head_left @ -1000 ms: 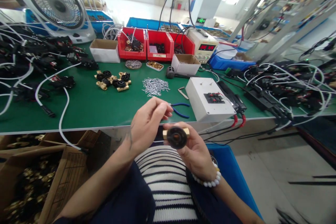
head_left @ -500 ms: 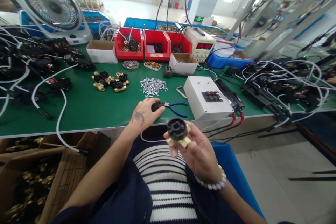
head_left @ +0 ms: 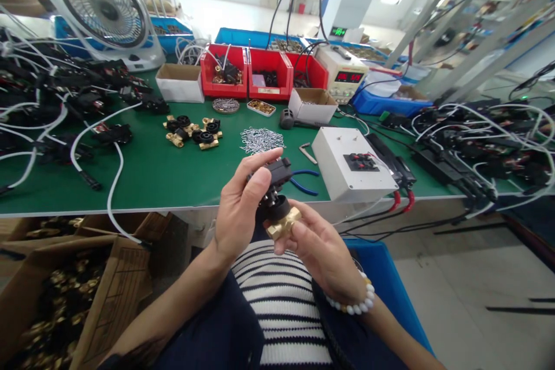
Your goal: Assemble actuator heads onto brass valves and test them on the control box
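Over the table's front edge, my left hand (head_left: 243,202) is closed on a black actuator housing (head_left: 280,171), gripping it from the left. Just below it, my right hand (head_left: 321,243) pinches a brass valve body (head_left: 284,224) with a round black collar (head_left: 278,207) on top. The housing is tilted, its underside facing the collar; whether the two touch I cannot tell. Behind the housing lie pliers with blue handles (head_left: 307,181), their jaws hidden. A pile of small wire clips (head_left: 261,140) and several brass valves with black collars (head_left: 195,132) rest on the green table (head_left: 182,179).
A grey box with switches (head_left: 353,165) and a hex key (head_left: 307,153) are to the right. Red bins (head_left: 269,89), a white carton (head_left: 180,92) and a power supply (head_left: 342,72) line the back. Cabled black units crowd both sides; a cardboard box (head_left: 125,277) stands lower left.
My left hand has lifted the black housing off the table and brought it over the brass valve. My right hand has tilted the valve towards it. The view has shifted slightly left.
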### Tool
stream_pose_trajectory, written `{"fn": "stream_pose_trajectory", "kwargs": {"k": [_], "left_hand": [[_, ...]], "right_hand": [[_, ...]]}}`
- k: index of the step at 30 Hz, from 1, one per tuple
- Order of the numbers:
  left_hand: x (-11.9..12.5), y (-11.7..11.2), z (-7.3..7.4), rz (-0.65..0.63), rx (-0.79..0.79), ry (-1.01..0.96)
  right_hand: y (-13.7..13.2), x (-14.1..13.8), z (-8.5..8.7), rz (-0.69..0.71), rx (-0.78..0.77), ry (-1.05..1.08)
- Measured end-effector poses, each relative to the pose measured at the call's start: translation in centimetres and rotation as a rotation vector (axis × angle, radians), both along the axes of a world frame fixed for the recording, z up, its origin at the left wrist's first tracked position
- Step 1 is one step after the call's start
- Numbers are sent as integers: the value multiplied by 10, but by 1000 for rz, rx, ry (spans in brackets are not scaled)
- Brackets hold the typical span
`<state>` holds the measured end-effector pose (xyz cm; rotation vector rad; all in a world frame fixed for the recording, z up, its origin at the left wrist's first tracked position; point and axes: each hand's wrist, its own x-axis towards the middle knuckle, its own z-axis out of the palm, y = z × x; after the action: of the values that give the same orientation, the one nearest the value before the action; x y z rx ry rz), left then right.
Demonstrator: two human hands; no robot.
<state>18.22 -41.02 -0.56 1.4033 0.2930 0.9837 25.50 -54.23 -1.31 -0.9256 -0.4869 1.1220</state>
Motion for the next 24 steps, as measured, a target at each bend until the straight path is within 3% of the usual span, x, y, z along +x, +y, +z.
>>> {"fn": "stream_pose_trajectory", "kwargs": {"k": [7,19,24], "left_hand": [[-4,-2,2,38,289,-124],[-4,-5,3,-10,-20,-129],[-5,-3,2,33,205,-116]], "right_hand": [[-3,0,1,103,85,103],[-2,0,2,147,107,155],[-2,0,3,110,106,132]]}}
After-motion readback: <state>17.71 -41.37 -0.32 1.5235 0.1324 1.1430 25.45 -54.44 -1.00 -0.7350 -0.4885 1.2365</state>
